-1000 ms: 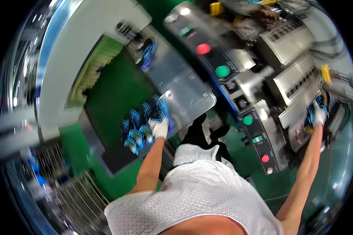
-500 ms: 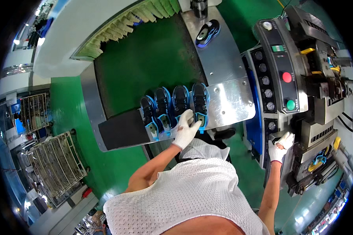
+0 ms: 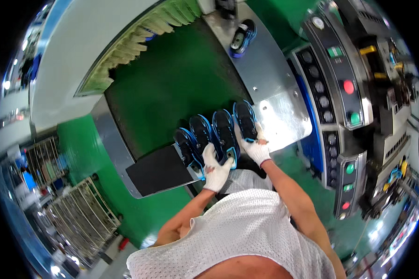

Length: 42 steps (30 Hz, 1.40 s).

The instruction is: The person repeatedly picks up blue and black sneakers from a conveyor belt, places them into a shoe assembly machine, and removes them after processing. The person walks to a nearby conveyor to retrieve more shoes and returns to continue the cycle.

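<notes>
Several black shoe uppers with light-blue edging stand side by side at the near edge of a metal table, heels toward me. My right hand (image 3: 257,148), in a white glove, is closed around the heel of the rightmost shoe (image 3: 245,116), thumb on one side and fingers on the other. Beside it, my gloved left hand (image 3: 215,168) rests at the heels of the middle shoes, thumb spread from its fingers. The thumb is by the third shoe (image 3: 224,128); the fingers reach toward the second shoe (image 3: 200,129). Left of these sits another shoe (image 3: 185,144).
A green conveyor belt (image 3: 172,79) runs under a fringed machine opening (image 3: 139,51). Another shoe (image 3: 243,38) lies on the metal side plate (image 3: 270,60). At right stands a machine with gauges and buttons (image 3: 340,83); wire rack carts (image 3: 81,209) are at left. A black mat (image 3: 158,172) covers the table's left end.
My right hand has left the machine at the right and taken hold of the rightmost shoe's heel. My left hand has shifted leftward along the shoes. The view has turned slightly.
</notes>
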Motion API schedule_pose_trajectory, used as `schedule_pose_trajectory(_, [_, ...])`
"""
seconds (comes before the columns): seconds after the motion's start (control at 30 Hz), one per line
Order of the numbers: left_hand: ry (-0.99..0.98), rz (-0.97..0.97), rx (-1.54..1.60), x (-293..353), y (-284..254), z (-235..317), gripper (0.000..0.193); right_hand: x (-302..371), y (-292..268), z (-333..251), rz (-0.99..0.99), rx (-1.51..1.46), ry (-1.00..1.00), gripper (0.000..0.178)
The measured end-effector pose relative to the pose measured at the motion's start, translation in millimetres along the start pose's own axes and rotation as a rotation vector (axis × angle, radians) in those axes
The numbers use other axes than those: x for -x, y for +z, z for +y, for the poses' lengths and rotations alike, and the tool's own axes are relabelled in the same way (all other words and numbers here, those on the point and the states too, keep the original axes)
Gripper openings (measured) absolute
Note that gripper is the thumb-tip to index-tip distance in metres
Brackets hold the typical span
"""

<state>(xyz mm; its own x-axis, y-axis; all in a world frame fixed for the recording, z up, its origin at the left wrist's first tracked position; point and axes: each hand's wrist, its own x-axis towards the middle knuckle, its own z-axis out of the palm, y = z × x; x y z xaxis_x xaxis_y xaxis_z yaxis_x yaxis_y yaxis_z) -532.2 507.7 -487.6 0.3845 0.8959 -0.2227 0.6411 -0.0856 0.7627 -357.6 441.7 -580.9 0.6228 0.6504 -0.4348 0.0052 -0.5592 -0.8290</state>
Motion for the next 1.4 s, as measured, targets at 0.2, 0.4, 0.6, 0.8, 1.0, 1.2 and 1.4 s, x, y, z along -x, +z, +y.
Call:
schedule_pose_trajectory(0.2, [-0.002,-0.107,-0.003,-38,72,-33,0.083,10,-68,-36,-0.095,0.211,0.521,0.101])
schedule_pose_trajectory(0.4, [-0.321,-0.715,-0.574,-87,46,85,0.093,105,-131,-22,0.378,-0.301,0.754,0.097])
schedule_pose_trajectory(0.6, [0.341,-1.004,-0.533,29,99,170,0.076,271,-150,18,0.88,-0.675,0.727,0.048])
schedule_pose_trajectory(0.8, [0.564,-1.712,-0.179,208,128,234,0.078,439,-136,8,1.625,-1.28,0.16,0.042])
schedule_pose_trajectory(1.0, [0.789,-2.204,-0.127,421,160,244,0.082,612,-99,35,2.477,-1.148,0.121,0.039])
schedule_pose_trajectory(1.2, [1.526,-2.168,-0.149,676,210,247,0.088,800,-94,91,2.404,-0.612,1.585,0.079])
schedule_pose_trajectory(1.4, [1.877,-1.922,-0.201,842,270,182,0.087,921,-124,196,2.216,-0.393,1.823,0.088])
